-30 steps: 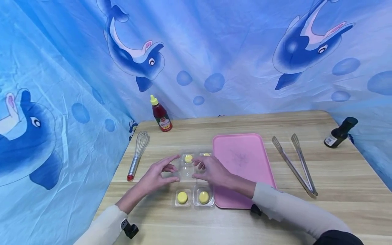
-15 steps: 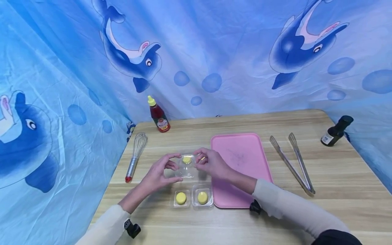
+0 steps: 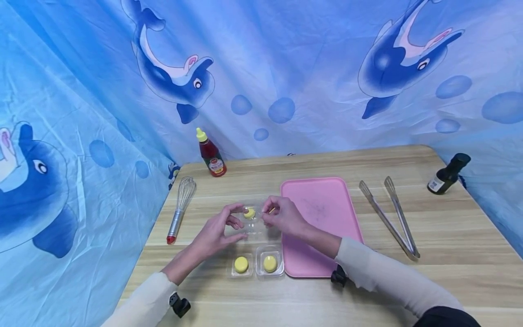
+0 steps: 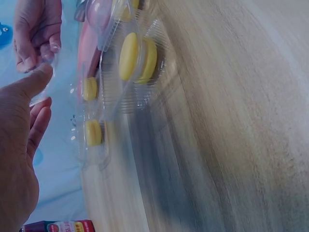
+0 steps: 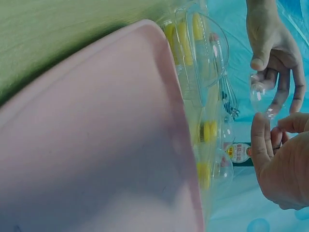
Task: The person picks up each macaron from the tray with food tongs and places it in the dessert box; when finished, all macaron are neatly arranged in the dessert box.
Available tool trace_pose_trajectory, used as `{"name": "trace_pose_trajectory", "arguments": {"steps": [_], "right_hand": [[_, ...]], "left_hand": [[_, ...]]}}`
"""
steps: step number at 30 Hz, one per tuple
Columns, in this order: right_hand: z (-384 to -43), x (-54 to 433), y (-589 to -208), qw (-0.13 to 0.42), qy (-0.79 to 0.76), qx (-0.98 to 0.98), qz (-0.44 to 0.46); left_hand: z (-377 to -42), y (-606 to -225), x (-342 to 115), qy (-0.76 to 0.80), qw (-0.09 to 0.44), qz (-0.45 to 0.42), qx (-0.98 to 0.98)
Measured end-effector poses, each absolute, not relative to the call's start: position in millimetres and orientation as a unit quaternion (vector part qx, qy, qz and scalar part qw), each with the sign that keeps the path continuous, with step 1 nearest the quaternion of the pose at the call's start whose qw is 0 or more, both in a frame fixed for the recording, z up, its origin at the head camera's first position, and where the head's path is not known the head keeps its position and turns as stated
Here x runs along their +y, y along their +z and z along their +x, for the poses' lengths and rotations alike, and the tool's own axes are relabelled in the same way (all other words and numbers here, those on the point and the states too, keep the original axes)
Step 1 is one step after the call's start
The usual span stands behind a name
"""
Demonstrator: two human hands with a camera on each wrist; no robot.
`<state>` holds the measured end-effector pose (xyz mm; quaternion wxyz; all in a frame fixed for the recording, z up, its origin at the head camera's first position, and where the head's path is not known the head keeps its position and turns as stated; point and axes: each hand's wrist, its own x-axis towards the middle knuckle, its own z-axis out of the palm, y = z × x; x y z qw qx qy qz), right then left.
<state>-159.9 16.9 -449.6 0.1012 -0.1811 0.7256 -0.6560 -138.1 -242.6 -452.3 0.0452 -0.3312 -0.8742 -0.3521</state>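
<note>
My left hand (image 3: pixel 218 229) holds a clear plastic lid (image 5: pixel 260 99) by one side, fingers and thumb curled at its edge. At the opposite side my right hand (image 3: pixel 284 217) pinches that lid between thumb and fingertips. Both wrist views show it raised off the table. Beyond the lid sits a yellow macaron (image 3: pixel 249 213) in a clear box; another, mostly hidden by my right hand, is beside it. Nearer to me are two more clear plastic boxes, with one yellow macaron (image 3: pixel 241 265) in the left box and another macaron (image 3: pixel 270 264) in the right one.
A pink tray (image 3: pixel 323 254) lies right of the boxes, under my right forearm. Metal tongs (image 3: pixel 390 218) and a dark bottle (image 3: pixel 448 175) are farther right. At the left are a whisk (image 3: pixel 181 209) and a red sauce bottle (image 3: pixel 211 154). Blue dolphin-printed cloth (image 3: pixel 318 91) hangs behind.
Both hands have come to grip the lid, the right hand's fingers drawing into a pinch. My left hand has shifted slightly right. Boxes, tray and tools keep their places; the head view has turned slightly.
</note>
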Motion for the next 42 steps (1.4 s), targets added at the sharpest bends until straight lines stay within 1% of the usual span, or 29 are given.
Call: {"name": "trace_pose_trajectory", "arguments": {"steps": [4,11,13,19,22,24,26,28,30,35,37,39,42], "right_hand": [[-159.1,18.4,-450.1,0.062,-0.63,0.746,-0.207],[-154.3,18.4,-453.8,-0.043,-0.609,0.732,-0.303],[-153.8,18.1,-454.7,-0.077,-0.593,0.73,-0.332],[-154.2,16.9,-459.2,-0.177,-0.529,0.728,-0.4],[-153.3,15.9,-461.7,-0.211,-0.511,0.715,-0.429],[-152.9,15.0,-462.4,-0.218,-0.509,0.703,-0.446],[-152.6,14.7,-461.9,-0.205,-0.513,0.697,-0.457],[-152.4,15.3,-460.0,-0.173,-0.517,0.703,-0.457],[-152.5,16.4,-458.0,-0.123,-0.521,0.718,-0.446],[-150.8,20.0,-454.0,0.034,-0.512,0.769,-0.38],[-149.7,20.8,-453.8,0.079,-0.506,0.782,-0.356],[-148.9,20.6,-454.7,0.103,-0.5,0.789,-0.342],[-147.5,18.5,-457.1,0.096,-0.476,0.801,-0.35]], "left_hand": [[-138.1,-450.5,-241.5,-0.353,0.034,-0.328,-0.876],[-137.5,-444.2,-245.6,-0.374,-0.026,-0.284,-0.883],[-138.8,-442.4,-247.9,-0.393,-0.05,-0.28,-0.874],[-141.7,-432.1,-254.3,-0.448,-0.144,-0.269,-0.84],[-142.5,-427.2,-257.9,-0.447,-0.174,-0.267,-0.835],[-142.1,-425.4,-260.4,-0.447,-0.186,-0.263,-0.834],[-140.7,-425.0,-263.0,-0.445,-0.189,-0.258,-0.836],[-138.8,-425.9,-265.0,-0.445,-0.185,-0.251,-0.84],[-137.0,-427.9,-266.7,-0.443,-0.172,-0.248,-0.844],[-133.3,-431.8,-269.3,-0.425,-0.128,-0.25,-0.86],[-132.4,-432.5,-269.7,-0.408,-0.11,-0.254,-0.87],[-132.0,-433.7,-269.8,-0.387,-0.09,-0.268,-0.878],[-131.5,-436.4,-270.4,-0.353,-0.059,-0.305,-0.883]]}}
